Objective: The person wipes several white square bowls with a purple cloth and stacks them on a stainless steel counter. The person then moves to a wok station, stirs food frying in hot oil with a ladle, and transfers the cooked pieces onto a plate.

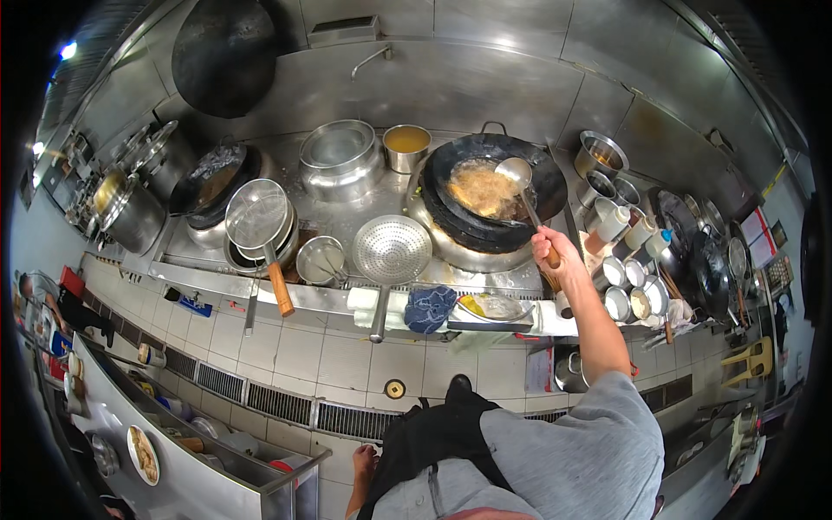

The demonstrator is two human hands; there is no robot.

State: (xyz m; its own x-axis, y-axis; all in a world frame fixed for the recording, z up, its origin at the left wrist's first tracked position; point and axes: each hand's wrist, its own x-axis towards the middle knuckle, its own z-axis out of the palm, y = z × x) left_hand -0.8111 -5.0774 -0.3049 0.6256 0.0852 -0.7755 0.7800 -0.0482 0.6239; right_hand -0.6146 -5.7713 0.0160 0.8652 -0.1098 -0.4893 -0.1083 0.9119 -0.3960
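Observation:
My right hand (556, 255) is closed around the wooden handle of a steel ladle (515, 174). The ladle's bowl is over the right side of a black wok (546, 166), where pale golden food (481, 188) sits in bubbling liquid. Low at my side hangs my left hand (365, 459), away from the stove; its fingers look partly curled, and whether it holds something cannot be told. In front of the wok are a perforated steel strainer (392, 249), a blue cloth (429, 310) and white towels on the stove's front edge.
Left on the stove stand a wire skimmer (257, 214), a lidded steel pot (340, 162), a pot of yellow liquid (407, 140) and another wok (218, 182). Squeeze bottles (611, 229) and seasoning tins (616, 304) stand right. A steel counter (195, 481) lies behind me; a person (58, 305) is far left.

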